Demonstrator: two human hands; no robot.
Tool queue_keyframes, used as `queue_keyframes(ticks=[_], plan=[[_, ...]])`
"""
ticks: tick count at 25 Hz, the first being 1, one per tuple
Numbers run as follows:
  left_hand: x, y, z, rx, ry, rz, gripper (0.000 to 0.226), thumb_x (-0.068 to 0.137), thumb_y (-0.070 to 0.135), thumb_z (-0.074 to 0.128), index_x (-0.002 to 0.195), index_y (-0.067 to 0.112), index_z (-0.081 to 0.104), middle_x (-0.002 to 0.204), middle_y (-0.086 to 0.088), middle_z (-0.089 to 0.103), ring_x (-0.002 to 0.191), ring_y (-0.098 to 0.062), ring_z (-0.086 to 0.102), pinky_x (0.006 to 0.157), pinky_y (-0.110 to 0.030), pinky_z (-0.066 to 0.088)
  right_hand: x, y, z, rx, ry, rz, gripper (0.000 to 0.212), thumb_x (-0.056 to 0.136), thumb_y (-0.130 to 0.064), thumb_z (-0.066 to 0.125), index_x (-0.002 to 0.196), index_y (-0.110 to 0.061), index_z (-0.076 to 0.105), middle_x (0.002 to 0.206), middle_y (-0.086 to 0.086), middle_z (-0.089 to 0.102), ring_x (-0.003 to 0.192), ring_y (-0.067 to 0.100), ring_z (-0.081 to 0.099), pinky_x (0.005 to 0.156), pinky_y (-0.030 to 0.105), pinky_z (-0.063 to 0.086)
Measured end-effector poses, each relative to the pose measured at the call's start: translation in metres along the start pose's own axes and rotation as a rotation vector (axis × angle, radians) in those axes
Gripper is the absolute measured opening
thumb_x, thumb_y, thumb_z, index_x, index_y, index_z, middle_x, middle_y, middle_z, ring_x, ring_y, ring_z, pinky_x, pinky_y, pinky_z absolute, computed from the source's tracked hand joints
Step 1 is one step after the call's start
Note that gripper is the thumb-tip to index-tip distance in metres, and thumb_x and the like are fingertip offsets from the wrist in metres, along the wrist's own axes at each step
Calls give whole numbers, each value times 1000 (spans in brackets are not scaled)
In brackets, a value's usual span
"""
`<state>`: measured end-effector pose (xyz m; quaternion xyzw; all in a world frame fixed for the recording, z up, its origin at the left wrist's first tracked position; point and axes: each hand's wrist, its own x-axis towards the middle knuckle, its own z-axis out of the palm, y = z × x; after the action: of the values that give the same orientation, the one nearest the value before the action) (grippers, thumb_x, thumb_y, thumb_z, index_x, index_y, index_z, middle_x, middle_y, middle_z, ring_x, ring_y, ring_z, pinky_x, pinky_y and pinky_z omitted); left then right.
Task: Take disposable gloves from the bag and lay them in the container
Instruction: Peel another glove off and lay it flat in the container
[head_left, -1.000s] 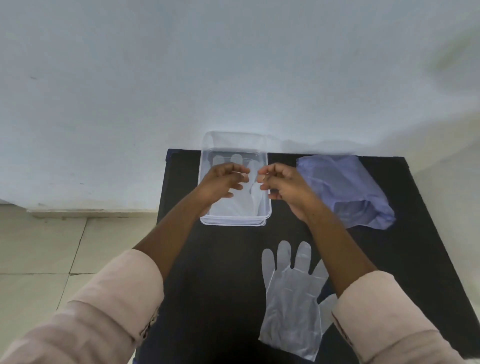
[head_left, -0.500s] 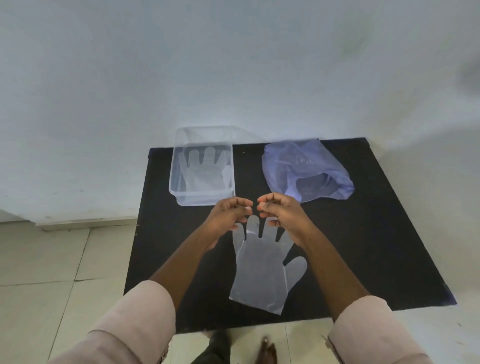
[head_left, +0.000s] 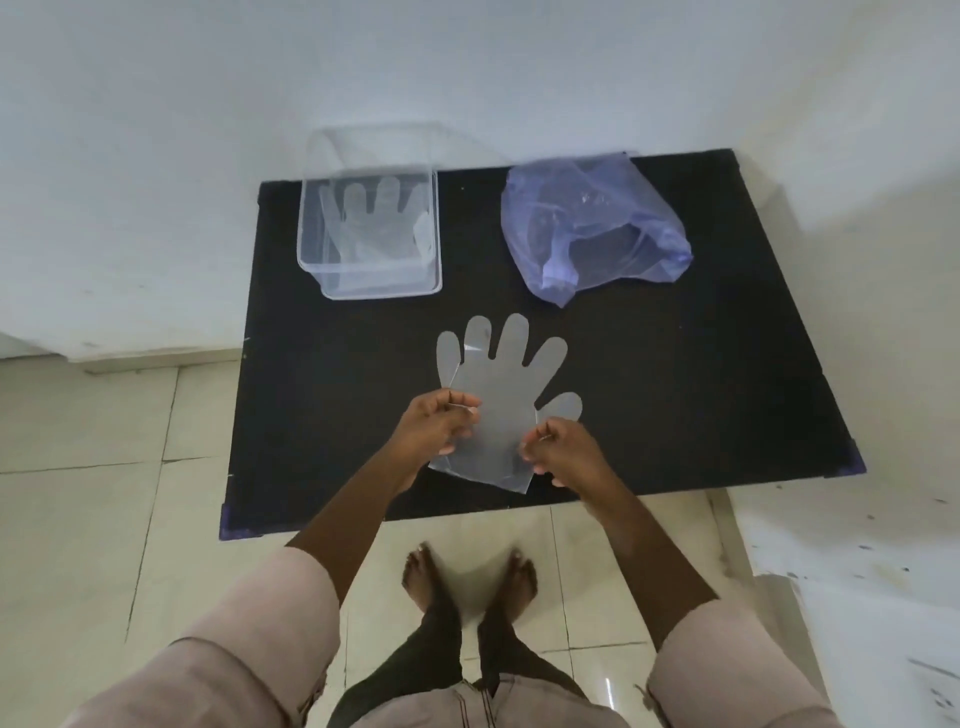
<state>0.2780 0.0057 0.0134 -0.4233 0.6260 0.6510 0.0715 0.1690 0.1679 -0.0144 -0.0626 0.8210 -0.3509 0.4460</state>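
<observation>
A clear disposable glove (head_left: 500, 395) lies flat near the front of the black table (head_left: 675, 374), fingers pointing away from me. My left hand (head_left: 435, 427) pinches its left edge near the cuff. My right hand (head_left: 563, 451) pinches its right edge below the thumb. A clear plastic container (head_left: 370, 288) stands at the back left with another clear glove (head_left: 375, 224) lying flat inside. A crumpled purple plastic bag (head_left: 592, 228) sits at the back right, its opening toward me.
The table stands against a white wall (head_left: 467, 67). Beige floor tiles (head_left: 93, 519) surround it, and my bare feet (head_left: 467, 577) are at its front edge. A white speckled surface (head_left: 857, 571) is at the right.
My hands left the container, where a glove now lies, and came back toward me to the glove at the table's front, closing on its two edges. The view has pulled back.
</observation>
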Motion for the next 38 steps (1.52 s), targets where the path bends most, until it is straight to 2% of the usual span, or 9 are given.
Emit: queue_keyframes(ticks=[3,6,9,15,25,30,33,36,38], plan=[[2,-31,-9,-42,67,-20,13,90,11,61,98,16,70,96,-4,69,80,-13,65,71,-28,52,-4,29,25,-285,157,47,28,76,-34,71,87,-16,53,86,6,63,81,28,64,63,35,46],[0,-53,-16,-6,159,-28,16,90,9,59,91,21,70,93,-2,71,87,-19,66,73,-31,52,-8,34,48,-324,310,0,30,78,-31,70,94,-15,50,83,0,58,78,27,61,60,33,45],[-8,-73,-23,236,216,43,17,88,7,61,95,21,68,98,-1,69,92,-20,64,82,-34,55,-9,26,59,53,366,88,22,78,-15,71,91,-11,54,88,6,64,72,23,64,59,35,55],[-21,-93,-15,652,267,270,54,77,16,77,125,22,54,127,-6,54,111,-25,54,99,-41,51,-21,9,50,775,249,344,20,76,-6,71,96,-6,66,82,9,69,60,14,57,48,24,43],[6,-75,-12,685,291,485,26,80,14,76,105,14,75,104,-8,63,95,-25,55,73,-27,46,-30,1,32,1075,115,422,2,79,-6,67,79,-5,66,70,4,64,56,10,51,53,24,37],[10,-66,-18,621,289,501,17,86,24,69,100,16,76,101,-4,64,92,-18,55,76,-29,49,-28,2,20,1066,130,348,7,83,-14,63,83,-9,66,69,3,65,58,13,53,54,26,39],[13,-58,-23,564,294,492,14,86,26,69,97,20,75,100,0,65,91,-16,56,80,-29,49,-27,19,6,726,285,49,8,85,-18,64,93,-20,62,82,0,66,76,19,60,62,29,46],[17,-49,-24,504,286,459,12,85,27,69,95,23,75,97,2,67,88,-14,60,81,-29,51,-25,42,-1,-59,257,-283,58,69,-15,83,115,-31,51,108,-7,54,88,15,58,70,21,52],[20,-44,-23,460,301,403,10,85,25,71,93,22,75,97,1,67,83,-11,61,81,-26,52,-21,50,4,-332,232,-387,75,63,-23,88,124,-30,47,120,-4,47,94,15,55,76,23,55]])
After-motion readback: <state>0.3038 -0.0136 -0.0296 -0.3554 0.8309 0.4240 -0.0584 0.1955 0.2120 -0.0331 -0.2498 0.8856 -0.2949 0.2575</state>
